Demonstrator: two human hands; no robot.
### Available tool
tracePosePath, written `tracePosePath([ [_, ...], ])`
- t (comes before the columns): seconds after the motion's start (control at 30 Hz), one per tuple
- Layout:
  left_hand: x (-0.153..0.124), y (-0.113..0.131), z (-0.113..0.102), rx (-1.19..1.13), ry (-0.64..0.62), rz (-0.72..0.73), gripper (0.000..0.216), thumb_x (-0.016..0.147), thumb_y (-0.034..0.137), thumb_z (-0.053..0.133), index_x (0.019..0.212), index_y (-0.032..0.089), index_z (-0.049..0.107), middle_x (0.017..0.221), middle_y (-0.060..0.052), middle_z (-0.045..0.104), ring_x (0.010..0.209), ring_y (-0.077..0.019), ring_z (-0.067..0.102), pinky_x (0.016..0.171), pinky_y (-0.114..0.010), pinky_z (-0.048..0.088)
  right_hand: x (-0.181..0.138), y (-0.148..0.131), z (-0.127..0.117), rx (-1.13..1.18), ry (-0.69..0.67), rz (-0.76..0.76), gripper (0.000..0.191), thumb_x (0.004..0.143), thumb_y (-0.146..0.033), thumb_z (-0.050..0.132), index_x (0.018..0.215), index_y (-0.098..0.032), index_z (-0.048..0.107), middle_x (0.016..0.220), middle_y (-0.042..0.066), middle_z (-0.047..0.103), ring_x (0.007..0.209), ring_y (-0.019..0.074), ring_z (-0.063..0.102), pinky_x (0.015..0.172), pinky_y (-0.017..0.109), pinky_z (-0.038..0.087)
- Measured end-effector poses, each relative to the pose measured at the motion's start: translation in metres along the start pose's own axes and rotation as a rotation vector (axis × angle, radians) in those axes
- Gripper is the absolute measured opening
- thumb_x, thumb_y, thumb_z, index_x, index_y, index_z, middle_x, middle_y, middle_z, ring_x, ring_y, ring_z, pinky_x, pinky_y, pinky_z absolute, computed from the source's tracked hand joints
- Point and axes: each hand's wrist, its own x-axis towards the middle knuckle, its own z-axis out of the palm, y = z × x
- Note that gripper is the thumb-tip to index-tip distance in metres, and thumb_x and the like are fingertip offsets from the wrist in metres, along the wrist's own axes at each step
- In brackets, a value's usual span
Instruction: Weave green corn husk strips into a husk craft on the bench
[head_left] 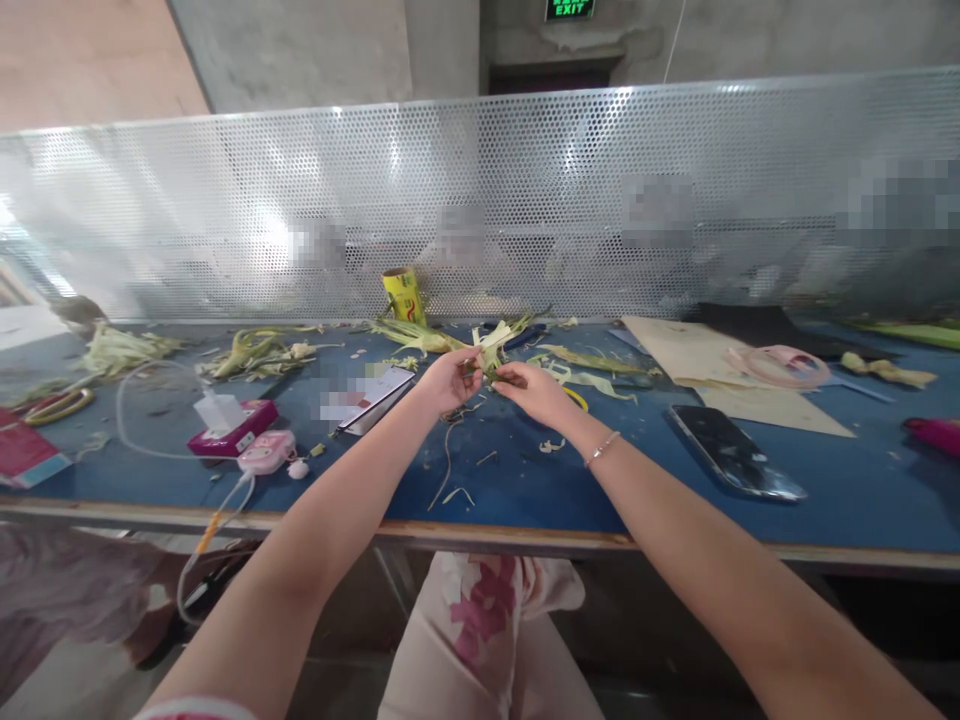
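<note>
Both my arms reach out over the blue worktable [525,490]. My left hand [448,378] is closed in a pinch on a small woven piece of green-yellow leaf strips [489,352]. My right hand [534,390], with a thin bracelet at the wrist, pinches the same piece from the right side. The two hands almost touch above the table's middle. Loose strips of the piece stick up and outward beyond my fingers. More leaf strips [577,362] lie on the table just behind the hands.
A dark phone [733,452] lies to the right, next to tan sheets [712,368]. At left are a white charger on a pink box [229,420], a pink device [266,452], cables and leaf piles [259,352]. A yellow cup [401,293] stands by the perforated metal screen [525,200].
</note>
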Motion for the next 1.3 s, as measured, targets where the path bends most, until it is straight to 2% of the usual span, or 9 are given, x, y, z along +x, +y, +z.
tracePosePath([
  [0.1, -0.001, -0.001, 0.002, 0.000, -0.006, -0.001, 0.008, 0.078, 0.016, 0.061, 0.073, 0.012, 0.057, 0.053, 0.003, 0.055, 0.039, -0.0050, 0.050, 0.041, -0.015, 0.045, 0.000, 0.002, 0.004, 0.001, -0.041, 0.018, 0.014, 0.078, -0.028, 0.061, 0.090, -0.020, 0.064, 0.081, 0.006, 0.069, 0.072, 0.0193, 0.066, 0.075, 0.038, 0.051],
  [0.23, -0.003, -0.001, 0.004, -0.008, -0.052, 0.005, 0.007, 0.077, 0.017, 0.062, 0.075, 0.012, 0.058, 0.055, 0.002, 0.056, 0.037, -0.0035, 0.044, 0.037, -0.014, 0.040, 0.003, 0.002, 0.005, 0.126, -0.052, 0.091, 0.011, 0.076, -0.031, 0.063, 0.081, -0.022, 0.060, 0.069, 0.001, 0.064, 0.059, 0.0166, 0.062, 0.065, 0.035, 0.049],
  [0.37, -0.007, 0.001, 0.005, -0.048, -0.075, 0.039, 0.007, 0.078, 0.017, 0.060, 0.074, 0.013, 0.057, 0.055, 0.002, 0.055, 0.036, -0.0018, 0.038, 0.035, -0.013, 0.035, 0.003, -0.004, 0.003, 0.263, -0.032, 0.167, 0.017, 0.072, -0.036, 0.066, 0.076, -0.021, 0.059, 0.068, 0.001, 0.063, 0.058, 0.0143, 0.057, 0.063, 0.033, 0.046],
  [0.67, -0.006, -0.002, 0.005, -0.095, -0.131, 0.142, 0.008, 0.077, 0.019, 0.063, 0.074, 0.013, 0.058, 0.057, 0.003, 0.055, 0.039, -0.0015, 0.039, 0.037, -0.013, 0.035, 0.000, -0.008, 0.001, 0.594, -0.009, 0.274, 0.033, 0.057, -0.045, 0.078, 0.070, -0.019, 0.061, 0.063, -0.002, 0.058, 0.058, 0.0102, 0.049, 0.059, 0.028, 0.036],
  [0.93, -0.002, -0.004, 0.006, -0.097, 0.022, 0.200, 0.009, 0.077, 0.019, 0.064, 0.073, 0.013, 0.057, 0.056, 0.004, 0.054, 0.038, -0.0004, 0.040, 0.038, -0.012, 0.035, -0.005, -0.019, -0.003, 0.749, -0.122, 0.431, 0.031, 0.055, -0.037, 0.082, 0.069, -0.017, 0.062, 0.064, -0.002, 0.057, 0.058, 0.0080, 0.048, 0.059, 0.027, 0.035],
  [1.1, -0.001, -0.005, 0.004, -0.024, -0.106, 0.261, 0.017, 0.072, 0.026, 0.071, 0.074, 0.015, 0.058, 0.058, 0.006, 0.054, 0.039, -0.0007, 0.042, 0.039, -0.013, 0.036, -0.006, -0.019, -0.004, 0.743, -0.132, 0.365, 0.028, 0.059, -0.035, 0.081, 0.070, -0.018, 0.061, 0.065, -0.002, 0.056, 0.059, 0.0081, 0.047, 0.060, 0.027, 0.035],
  [1.3, -0.004, -0.010, 0.006, 0.183, -0.214, 0.375, 0.028, 0.066, 0.036, 0.075, 0.072, 0.016, 0.057, 0.059, 0.006, 0.053, 0.046, -0.0027, 0.047, 0.043, -0.015, 0.038, -0.006, -0.017, -0.002, 0.769, -0.115, 0.307, 0.031, 0.060, -0.037, 0.081, 0.077, -0.022, 0.059, 0.068, -0.004, 0.057, 0.067, 0.0099, 0.051, 0.063, 0.027, 0.037],
])
